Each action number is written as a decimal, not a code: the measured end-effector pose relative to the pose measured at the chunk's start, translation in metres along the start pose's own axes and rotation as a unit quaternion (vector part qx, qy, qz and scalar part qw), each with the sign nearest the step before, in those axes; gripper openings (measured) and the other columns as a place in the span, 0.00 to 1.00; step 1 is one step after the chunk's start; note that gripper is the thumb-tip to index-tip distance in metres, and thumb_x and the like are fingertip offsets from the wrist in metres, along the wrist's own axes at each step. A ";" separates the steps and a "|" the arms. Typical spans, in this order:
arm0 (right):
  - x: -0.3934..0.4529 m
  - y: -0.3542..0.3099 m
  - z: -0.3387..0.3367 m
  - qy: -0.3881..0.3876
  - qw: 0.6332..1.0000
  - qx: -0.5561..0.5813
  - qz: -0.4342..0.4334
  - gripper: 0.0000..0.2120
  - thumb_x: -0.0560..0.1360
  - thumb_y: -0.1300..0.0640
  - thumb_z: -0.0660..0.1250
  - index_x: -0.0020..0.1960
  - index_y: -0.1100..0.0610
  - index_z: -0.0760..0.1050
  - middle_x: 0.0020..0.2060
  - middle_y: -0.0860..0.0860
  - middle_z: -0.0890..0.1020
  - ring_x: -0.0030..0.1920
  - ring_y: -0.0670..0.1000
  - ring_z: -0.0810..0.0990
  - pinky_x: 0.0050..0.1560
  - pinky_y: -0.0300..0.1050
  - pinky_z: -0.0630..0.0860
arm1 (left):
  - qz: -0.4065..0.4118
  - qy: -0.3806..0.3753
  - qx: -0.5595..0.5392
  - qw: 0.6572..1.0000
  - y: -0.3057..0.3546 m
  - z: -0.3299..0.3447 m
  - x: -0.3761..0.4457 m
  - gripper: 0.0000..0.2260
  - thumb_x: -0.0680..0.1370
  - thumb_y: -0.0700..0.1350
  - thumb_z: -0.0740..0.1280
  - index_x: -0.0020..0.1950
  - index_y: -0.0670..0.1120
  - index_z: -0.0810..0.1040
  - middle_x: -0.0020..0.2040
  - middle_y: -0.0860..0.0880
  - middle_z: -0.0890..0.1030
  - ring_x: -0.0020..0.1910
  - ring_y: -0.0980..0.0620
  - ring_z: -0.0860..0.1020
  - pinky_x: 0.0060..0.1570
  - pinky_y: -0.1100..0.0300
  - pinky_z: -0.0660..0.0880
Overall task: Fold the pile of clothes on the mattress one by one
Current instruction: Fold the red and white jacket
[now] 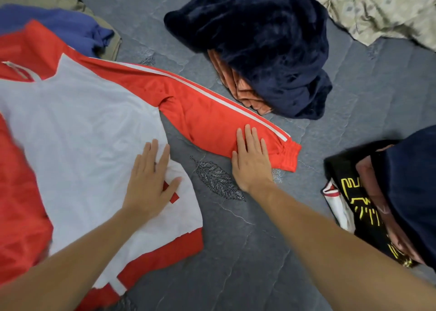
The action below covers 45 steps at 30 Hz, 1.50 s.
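— Where was the jacket [82, 126]?
— Spread flat on the grey mattress [247, 240], near left, red sleeve [212, 119] stretched rightward.
— And the hands?
— Both flat, fingers straight, gripping nothing: left hand [151, 183] pressed on the white panel, right hand [252, 159] pressed on the sleeve by the cuff.
— Other clothes?
— Navy pile [266, 48] far centre, dark stack [389, 197] near right.

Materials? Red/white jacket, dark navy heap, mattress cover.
Red and white jacket: thin smooth synthetic, probably polyester; slight sheen, fine creases.
Navy heap: plush fleece or velour; fuzzy, light-catching pile.
Mattress cover: grey quilted fabric, stitched leaf motif.
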State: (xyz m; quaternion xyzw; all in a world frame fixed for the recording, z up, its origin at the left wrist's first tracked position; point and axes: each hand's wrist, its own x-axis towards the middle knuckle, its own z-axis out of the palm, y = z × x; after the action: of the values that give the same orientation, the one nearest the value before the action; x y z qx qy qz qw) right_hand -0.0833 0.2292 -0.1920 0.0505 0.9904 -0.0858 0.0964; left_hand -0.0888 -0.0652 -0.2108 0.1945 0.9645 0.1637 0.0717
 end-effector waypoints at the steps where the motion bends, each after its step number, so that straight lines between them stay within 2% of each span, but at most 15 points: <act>1: -0.007 -0.015 0.002 0.006 1.000 0.025 0.002 0.30 0.85 0.50 0.48 0.85 0.57 0.47 0.84 0.57 0.46 0.84 0.57 0.43 0.83 0.58 0.48 | -0.002 0.001 -0.006 1.000 0.003 0.001 -0.016 0.36 0.82 0.64 0.53 0.85 0.47 0.50 0.85 0.42 0.46 0.84 0.42 0.44 0.81 0.40 0.52; 5: -0.059 -0.092 0.019 -0.015 0.988 0.142 -0.058 0.32 0.83 0.46 0.48 0.83 0.59 0.56 0.84 0.58 0.52 0.84 0.56 0.47 0.83 0.57 0.49 | -0.035 -0.008 -0.012 0.999 0.014 -0.005 -0.084 0.36 0.83 0.63 0.56 0.85 0.46 0.50 0.85 0.43 0.45 0.84 0.45 0.45 0.81 0.40 0.54; 9: -0.123 -0.155 0.030 -0.069 0.965 0.235 -0.091 0.33 0.81 0.46 0.57 0.83 0.56 0.56 0.83 0.56 0.57 0.82 0.55 0.54 0.81 0.55 0.54 | -0.093 -0.013 -0.023 0.995 0.009 -0.018 -0.158 0.39 0.81 0.65 0.60 0.85 0.49 0.51 0.86 0.45 0.45 0.84 0.46 0.44 0.81 0.41 0.50; 13: -0.150 -0.172 0.024 -0.041 0.952 0.301 0.041 0.36 0.76 0.54 0.72 0.80 0.53 0.59 0.69 0.52 0.68 0.68 0.54 0.68 0.70 0.49 0.67 | -0.170 -0.020 0.008 0.985 -0.011 -0.027 -0.227 0.45 0.76 0.69 0.62 0.86 0.50 0.50 0.85 0.42 0.47 0.84 0.41 0.46 0.80 0.38 0.55; 16: -0.147 -0.167 0.020 -0.072 0.924 0.342 0.153 0.26 0.74 0.53 0.72 0.70 0.53 0.68 0.62 0.54 0.79 0.61 0.58 0.78 0.60 0.53 0.76 | -0.236 -0.023 0.038 0.971 -0.024 -0.033 -0.259 0.45 0.75 0.69 0.62 0.85 0.49 0.52 0.84 0.38 0.52 0.82 0.36 0.54 0.76 0.39 0.63; 18: -0.148 -0.160 0.018 -0.092 0.926 0.334 0.147 0.21 0.75 0.53 0.73 0.65 0.54 0.71 0.56 0.54 0.83 0.54 0.57 0.80 0.56 0.53 0.77 | -0.257 -0.015 0.061 0.964 -0.028 -0.035 -0.263 0.41 0.76 0.68 0.62 0.83 0.51 0.58 0.80 0.37 0.59 0.76 0.34 0.62 0.68 0.39 0.70; 21: -0.154 -0.151 0.019 -0.093 0.919 0.367 0.110 0.16 0.77 0.57 0.73 0.61 0.55 0.72 0.53 0.52 0.83 0.52 0.54 0.80 0.55 0.53 0.77 | -0.230 0.039 0.097 0.967 -0.032 -0.032 -0.257 0.29 0.78 0.61 0.67 0.77 0.53 0.69 0.66 0.40 0.71 0.60 0.38 0.71 0.51 0.44 0.72; 24: -0.167 -0.147 0.030 -0.081 0.913 0.390 0.094 0.14 0.76 0.58 0.74 0.57 0.53 0.73 0.51 0.51 0.83 0.54 0.55 0.81 0.58 0.58 0.78 | -0.167 0.062 0.051 0.983 -0.038 -0.027 -0.254 0.20 0.78 0.46 0.73 0.70 0.47 0.76 0.52 0.43 0.74 0.49 0.39 0.74 0.44 0.47 0.71; 26: -0.183 -0.149 0.034 -0.073 0.913 0.391 0.095 0.13 0.77 0.60 0.72 0.58 0.53 0.73 0.52 0.50 0.83 0.55 0.54 0.81 0.59 0.57 0.78 | -0.127 0.054 0.016 0.990 -0.039 -0.028 -0.259 0.17 0.78 0.41 0.72 0.67 0.44 0.77 0.50 0.43 0.75 0.46 0.39 0.76 0.42 0.47 0.72; 30: -0.235 -0.148 0.032 -0.071 0.918 0.375 0.109 0.12 0.78 0.61 0.71 0.58 0.54 0.73 0.52 0.49 0.82 0.54 0.54 0.81 0.56 0.51 0.77 | -0.066 0.028 -0.005 0.997 -0.036 -0.030 -0.299 0.15 0.79 0.41 0.71 0.66 0.43 0.78 0.49 0.43 0.75 0.43 0.42 0.76 0.38 0.49 0.73; 35: -0.319 -0.129 0.040 -0.112 0.930 0.324 0.133 0.14 0.79 0.60 0.70 0.62 0.54 0.72 0.52 0.47 0.81 0.53 0.54 0.81 0.54 0.51 0.77 | -0.015 -0.017 -0.036 0.999 -0.015 -0.017 -0.380 0.18 0.82 0.52 0.61 0.67 0.45 0.78 0.51 0.47 0.80 0.45 0.44 0.80 0.41 0.52 0.78; 38: -0.355 -0.121 0.050 -0.106 0.943 0.286 0.135 0.19 0.79 0.60 0.69 0.68 0.54 0.69 0.58 0.52 0.80 0.58 0.57 0.79 0.57 0.53 0.76 | -0.033 -0.055 -0.021 0.998 0.002 -0.013 -0.411 0.21 0.81 0.57 0.58 0.70 0.50 0.75 0.55 0.50 0.77 0.50 0.46 0.78 0.45 0.52 0.73; 40: -0.361 -0.123 0.054 -0.037 0.979 0.179 0.088 0.27 0.76 0.62 0.71 0.71 0.55 0.67 0.63 0.56 0.73 0.60 0.59 0.74 0.58 0.56 0.76 | -0.055 -0.044 0.004 0.997 0.004 -0.020 -0.420 0.22 0.81 0.59 0.60 0.73 0.53 0.73 0.57 0.50 0.74 0.53 0.47 0.75 0.47 0.53 0.69; 42: -0.360 -0.136 0.049 0.020 0.996 0.075 0.035 0.32 0.73 0.62 0.72 0.74 0.56 0.66 0.67 0.58 0.70 0.62 0.60 0.72 0.58 0.59 0.76 | -0.069 -0.014 0.006 0.998 0.004 -0.031 -0.425 0.24 0.81 0.59 0.62 0.76 0.53 0.71 0.64 0.47 0.74 0.60 0.46 0.73 0.53 0.50 0.70; 45: -0.342 -0.173 0.038 0.017 0.995 0.070 -0.075 0.33 0.76 0.60 0.67 0.80 0.57 0.62 0.78 0.61 0.64 0.74 0.62 0.67 0.71 0.59 0.71 | -0.078 0.022 0.025 0.996 -0.006 -0.050 -0.419 0.28 0.81 0.59 0.62 0.80 0.53 0.67 0.74 0.43 0.70 0.72 0.42 0.69 0.69 0.45 0.66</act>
State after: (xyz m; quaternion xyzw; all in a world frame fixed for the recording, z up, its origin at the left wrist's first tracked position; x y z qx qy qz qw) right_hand 0.2375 0.0238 -0.1323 -0.0155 0.9845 -0.1607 0.0686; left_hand 0.2822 -0.2520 -0.1348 0.1167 0.9819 0.1372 0.0580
